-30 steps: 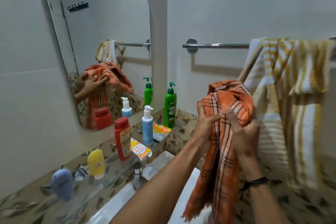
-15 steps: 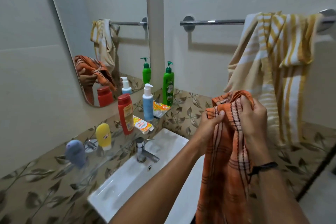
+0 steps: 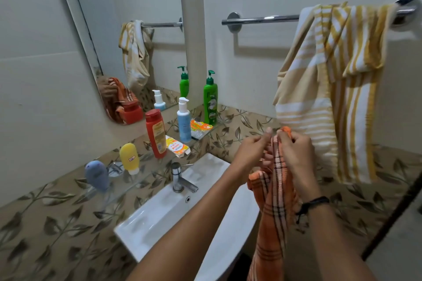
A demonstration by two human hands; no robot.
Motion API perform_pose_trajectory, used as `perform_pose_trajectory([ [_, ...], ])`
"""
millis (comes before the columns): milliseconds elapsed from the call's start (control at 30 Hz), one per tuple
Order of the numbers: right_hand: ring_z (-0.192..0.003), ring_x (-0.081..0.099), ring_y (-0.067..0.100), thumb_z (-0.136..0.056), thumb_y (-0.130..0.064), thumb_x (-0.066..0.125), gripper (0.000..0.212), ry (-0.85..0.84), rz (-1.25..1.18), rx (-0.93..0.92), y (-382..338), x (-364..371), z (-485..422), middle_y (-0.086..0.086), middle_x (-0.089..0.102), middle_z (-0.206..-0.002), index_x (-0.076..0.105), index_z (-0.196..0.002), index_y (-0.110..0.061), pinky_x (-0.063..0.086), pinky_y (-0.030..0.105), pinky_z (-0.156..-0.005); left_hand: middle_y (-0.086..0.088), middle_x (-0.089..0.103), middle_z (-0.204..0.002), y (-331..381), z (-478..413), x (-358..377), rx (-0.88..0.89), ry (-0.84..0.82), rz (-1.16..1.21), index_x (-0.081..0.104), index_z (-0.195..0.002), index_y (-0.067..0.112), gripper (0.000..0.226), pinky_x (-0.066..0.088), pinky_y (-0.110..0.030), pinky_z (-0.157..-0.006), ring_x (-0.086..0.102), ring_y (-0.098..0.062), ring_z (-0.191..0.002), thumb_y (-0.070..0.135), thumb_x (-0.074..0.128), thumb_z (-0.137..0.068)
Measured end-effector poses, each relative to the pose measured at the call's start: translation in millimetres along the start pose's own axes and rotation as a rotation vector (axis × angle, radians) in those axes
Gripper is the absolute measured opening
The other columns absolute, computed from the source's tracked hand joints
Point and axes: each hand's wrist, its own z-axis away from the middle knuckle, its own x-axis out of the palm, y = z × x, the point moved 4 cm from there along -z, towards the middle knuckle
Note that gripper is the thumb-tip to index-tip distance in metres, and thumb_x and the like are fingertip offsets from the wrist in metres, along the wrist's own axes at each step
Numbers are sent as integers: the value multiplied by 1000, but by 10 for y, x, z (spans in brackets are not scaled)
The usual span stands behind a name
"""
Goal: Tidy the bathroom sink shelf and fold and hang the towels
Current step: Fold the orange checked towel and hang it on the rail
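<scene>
An orange plaid towel (image 3: pixel 272 210) hangs bunched in front of me, over the right side of the sink. My right hand (image 3: pixel 295 155) pinches its top edge. My left hand (image 3: pixel 252 150) grips the cloth just to the left. A yellow and white striped towel (image 3: pixel 328 89) hangs crumpled over the right end of the chrome towel bar (image 3: pixel 260 19). On the glass shelf (image 3: pixel 146 178) stand a green pump bottle (image 3: pixel 210 100), a blue pump bottle (image 3: pixel 184 121), a red bottle (image 3: pixel 156 133), a yellow tube (image 3: pixel 129 158) and a grey-blue tube (image 3: pixel 97 174).
A small carton (image 3: pixel 177 147) and an orange sachet (image 3: pixel 199 126) lie on the shelf. The white sink (image 3: pixel 159 217) with a chrome tap (image 3: pixel 179 178) sits below it. A mirror (image 3: pixel 127 29) hangs on the left wall. Leaf-patterned tiles run behind the sink.
Both hands have come down from near the towel bar with the orange towel, and the cloth's top now sits gathered into a narrow bunch. The view has tilted downward.
</scene>
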Motion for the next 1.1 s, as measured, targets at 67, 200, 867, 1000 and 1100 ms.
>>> perform_pose_trajectory([
  [67,-49,59,12,-91,-45,55,42,-68,14,-1,76,15,-14,-3,62,-51,64,-67,-12,47,29,-55,1,55,-72,-4,-2,104,-27,-2,77,70,-101,14,47,51,-18,-52,53,-7,-56,59,55,-96],
  [200,-69,73,26,-87,-64,46,51,-177,39,44,242,-56,-23,0,73,-64,67,-73,-20,58,40,-70,5,58,-59,-70,50,325,-94,33,137,70,-96,13,41,46,-16,-43,54,-1,-42,52,57,-98],
  [867,-57,54,13,-88,-26,66,32,-823,232,-18,1161,-824,382,2,61,-61,59,-63,-6,42,33,-60,-8,64,-83,-861,462,1044,-425,212,201,69,-107,10,16,46,-18,-42,58,-16,-63,8,59,-95],
  [1000,-59,60,14,-87,-22,65,22,-713,293,61,1307,-914,571,3,67,-66,62,-67,-17,49,36,-61,-11,63,-78,-977,482,1164,-398,241,467,63,-110,6,26,52,-24,-48,58,-17,-59,-8,52,-92],
  [1100,-70,65,15,-85,-27,61,7,-565,335,101,1401,-947,762,-7,69,-77,67,-89,-28,52,39,-64,-6,62,-73,-1064,508,1204,-418,183,460,64,-96,12,22,48,-20,-45,55,-11,-52,-6,52,-93],
])
